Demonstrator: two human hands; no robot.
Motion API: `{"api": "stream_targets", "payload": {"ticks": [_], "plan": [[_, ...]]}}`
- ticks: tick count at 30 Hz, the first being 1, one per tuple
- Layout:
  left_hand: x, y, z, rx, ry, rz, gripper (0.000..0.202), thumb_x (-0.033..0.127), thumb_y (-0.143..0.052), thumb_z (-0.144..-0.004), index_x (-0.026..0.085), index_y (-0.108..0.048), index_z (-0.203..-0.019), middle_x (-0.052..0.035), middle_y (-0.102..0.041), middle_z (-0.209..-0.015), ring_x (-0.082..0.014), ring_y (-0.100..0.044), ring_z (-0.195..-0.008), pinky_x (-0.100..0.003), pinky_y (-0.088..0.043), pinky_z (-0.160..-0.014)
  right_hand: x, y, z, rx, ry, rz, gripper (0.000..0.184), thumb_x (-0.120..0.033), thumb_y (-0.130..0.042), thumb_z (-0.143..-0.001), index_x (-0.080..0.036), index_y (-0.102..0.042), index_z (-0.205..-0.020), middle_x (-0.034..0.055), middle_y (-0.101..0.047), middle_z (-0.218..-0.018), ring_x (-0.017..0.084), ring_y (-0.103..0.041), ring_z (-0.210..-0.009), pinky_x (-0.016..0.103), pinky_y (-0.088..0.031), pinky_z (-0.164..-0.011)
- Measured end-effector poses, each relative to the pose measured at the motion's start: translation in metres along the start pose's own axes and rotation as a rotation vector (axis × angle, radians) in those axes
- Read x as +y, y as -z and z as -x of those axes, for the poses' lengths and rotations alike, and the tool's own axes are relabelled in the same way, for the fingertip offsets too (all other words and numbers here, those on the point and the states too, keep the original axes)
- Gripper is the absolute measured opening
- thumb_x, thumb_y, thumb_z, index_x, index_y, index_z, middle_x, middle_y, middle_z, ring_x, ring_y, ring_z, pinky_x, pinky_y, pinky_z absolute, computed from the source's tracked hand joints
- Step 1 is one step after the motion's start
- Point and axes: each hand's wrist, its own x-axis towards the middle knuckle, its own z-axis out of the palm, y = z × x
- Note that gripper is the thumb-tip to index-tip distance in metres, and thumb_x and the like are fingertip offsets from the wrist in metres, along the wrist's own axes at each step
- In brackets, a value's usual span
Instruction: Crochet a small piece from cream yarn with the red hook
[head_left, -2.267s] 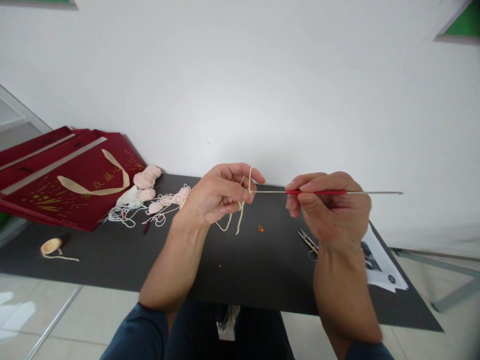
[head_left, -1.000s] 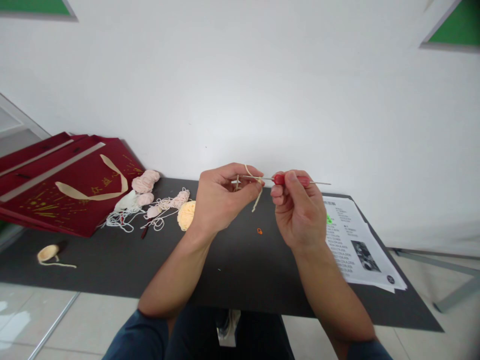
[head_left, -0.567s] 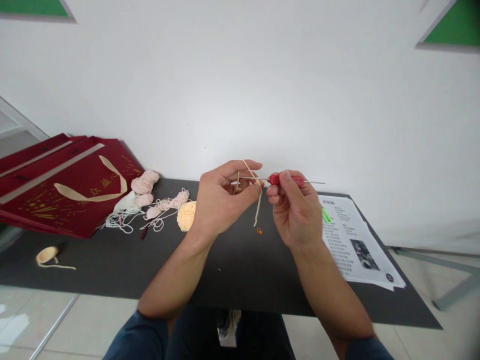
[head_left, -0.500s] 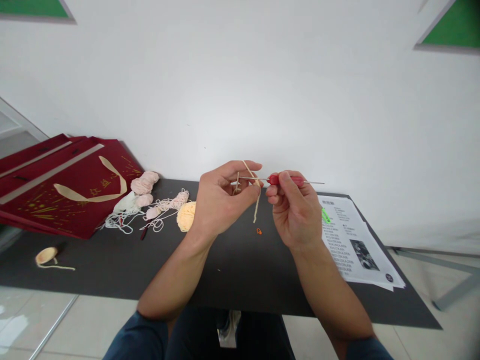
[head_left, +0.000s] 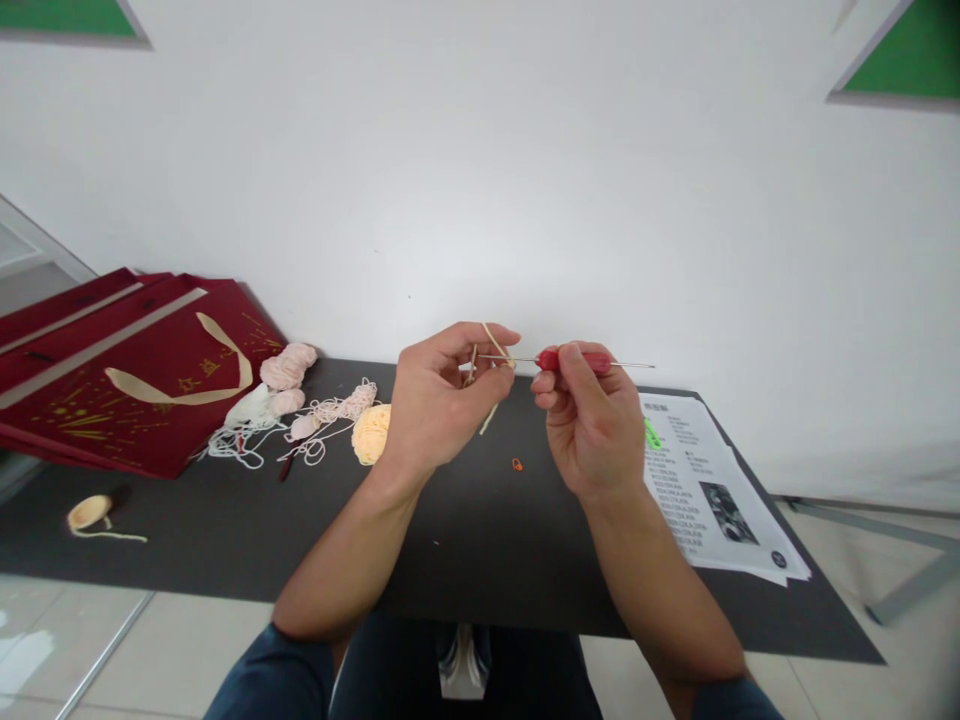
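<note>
Above the middle of the dark table, my left hand (head_left: 442, 395) is closed, thumb against fingers, on a strand of cream yarn (head_left: 493, 336). The yarn runs over its index finger, and a short tail hangs below the thumb. My right hand (head_left: 592, 420) grips the red handle of a crochet hook (head_left: 592, 361) between thumb and fingers. Its thin metal shaft points left and reaches the yarn at my left fingertips; a second metal end sticks out to the right. Whether a loop sits on the hook is too small to tell.
Left on the table (head_left: 480, 560) are dark red bags (head_left: 150, 390), pink yarn (head_left: 289, 366), a yellow yarn ball (head_left: 371, 434) and a small cream round piece (head_left: 88, 513). An orange stitch marker (head_left: 517, 464) lies below my hands. Printed sheets (head_left: 705, 470) with green clips (head_left: 652, 433) lie right.
The hanging yarn tail has swung left, toward my left palm. Both hands keep nearly the same place, the hook still at the yarn.
</note>
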Motion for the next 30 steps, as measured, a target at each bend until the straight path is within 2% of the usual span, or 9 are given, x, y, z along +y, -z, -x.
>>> {"api": "stream_targets", "payload": {"ticks": [3, 5, 9, 13, 16, 19, 23, 25, 30], "plan": [[-0.001, 0.0, 0.0, -0.054, 0.02, -0.013, 0.022, 0.012, -0.077, -0.078, 0.022, -0.081, -0.098, 0.0007, -0.07, -0.075, -0.0111, -0.06, -0.067, -0.024, -0.048, -0.062, -0.001, 0.001, 0.001, -0.021, -0.01, 0.034, 0.021, -0.039, -0.08, -0.089, -0.021, -0.069, -0.086, -0.0029, -0.076, -0.077, 0.006, -0.069, -0.057, 0.013, -0.059, -0.051], [-0.003, -0.001, 0.0, -0.129, 0.062, 0.021, 0.021, 0.015, -0.077, -0.079, 0.021, -0.081, -0.099, -0.0007, -0.072, -0.076, -0.0127, -0.063, -0.067, -0.027, -0.052, -0.065, -0.001, 0.003, 0.0, -0.06, -0.033, 0.067, 0.023, -0.041, -0.079, -0.089, -0.021, -0.068, -0.088, -0.0041, -0.073, -0.071, 0.007, -0.066, -0.055, 0.015, -0.057, -0.05], [-0.009, 0.0, -0.005, -0.295, 0.133, 0.11, 0.021, 0.019, -0.081, -0.076, 0.019, -0.081, -0.098, -0.0033, -0.074, -0.077, -0.0168, -0.068, -0.071, -0.033, -0.056, -0.069, -0.002, 0.009, -0.004, -0.113, -0.076, 0.095, 0.026, -0.044, -0.08, -0.087, -0.023, -0.064, -0.089, -0.0068, -0.066, -0.062, 0.007, -0.06, -0.05, 0.015, -0.046, -0.041], [-0.013, 0.005, -0.009, -0.34, 0.148, 0.064, 0.023, 0.017, -0.083, -0.074, 0.02, -0.083, -0.097, -0.0022, -0.072, -0.074, -0.0146, -0.063, -0.067, -0.029, -0.05, -0.063, -0.004, 0.015, -0.009, -0.113, -0.165, 0.134, 0.036, -0.051, -0.083, -0.082, -0.023, -0.06, -0.081, -0.0083, -0.06, -0.057, 0.005, -0.051, -0.043, 0.017, -0.034, -0.037], [-0.018, 0.008, -0.012, -0.383, 0.202, 0.116, 0.027, 0.012, -0.083, -0.071, 0.021, -0.082, -0.097, -0.0002, -0.069, -0.07, -0.0113, -0.059, -0.063, -0.026, -0.045, -0.06, -0.004, 0.019, -0.01, -0.112, -0.218, 0.161, 0.04, -0.055, -0.084, -0.079, -0.023, -0.06, -0.079, -0.0084, -0.059, -0.055, 0.005, -0.048, -0.041, 0.018, -0.028, -0.034], [-0.026, 0.01, -0.014, -0.439, 0.232, 0.239, 0.03, 0.011, -0.085, -0.07, 0.021, -0.083, -0.098, 0.0003, -0.07, -0.071, -0.0105, -0.061, -0.065, -0.025, -0.047, -0.065, -0.001, 0.023, -0.011, -0.138, -0.237, 0.166, 0.044, -0.059, -0.084, -0.077, -0.023, -0.06, -0.077, -0.0078, -0.059, -0.056, 0.005, -0.048, -0.04, 0.019, -0.026, -0.034], [-0.034, 0.008, -0.014, -0.541, 0.309, 0.234, 0.025, 0.01, -0.082, -0.071, 0.019, -0.083, -0.095, -0.0028, -0.074, -0.075, -0.0118, -0.064, -0.068, -0.028, -0.048, -0.07, 0.005, 0.027, -0.012, -0.129, -0.28, 0.2, 0.052, -0.067, -0.083, -0.074, -0.022, -0.057, -0.071, -0.0078, -0.054, -0.052, 0.004, -0.044, -0.038, 0.02, -0.02, -0.033], [-0.036, 0.006, -0.014, -0.554, 0.332, 0.21, 0.024, 0.009, -0.079, -0.072, 0.018, -0.082, -0.094, -0.0036, -0.075, -0.077, -0.0112, -0.064, -0.068, -0.027, -0.048, -0.07, 0.007, 0.029, -0.014, -0.132, -0.303, 0.197, 0.052, -0.067, -0.082, -0.074, -0.022, -0.058, -0.071, -0.0076, -0.053, -0.052, 0.004, -0.044, -0.039, 0.02, -0.021, -0.033], [-0.037, 0.008, -0.011, -0.444, 0.346, 0.17, 0.028, 0.006, -0.077, -0.068, 0.015, -0.081, -0.094, -0.0025, -0.074, -0.075, -0.0102, -0.063, -0.066, -0.025, -0.046, -0.066, 0.016, 0.042, -0.014, -0.263, -0.357, 0.176, 0.043, -0.061, -0.076, -0.084, -0.02, -0.066, -0.088, -0.003, -0.065, -0.072, 0.005, -0.055, -0.054, 0.018, -0.041, -0.046]]}}
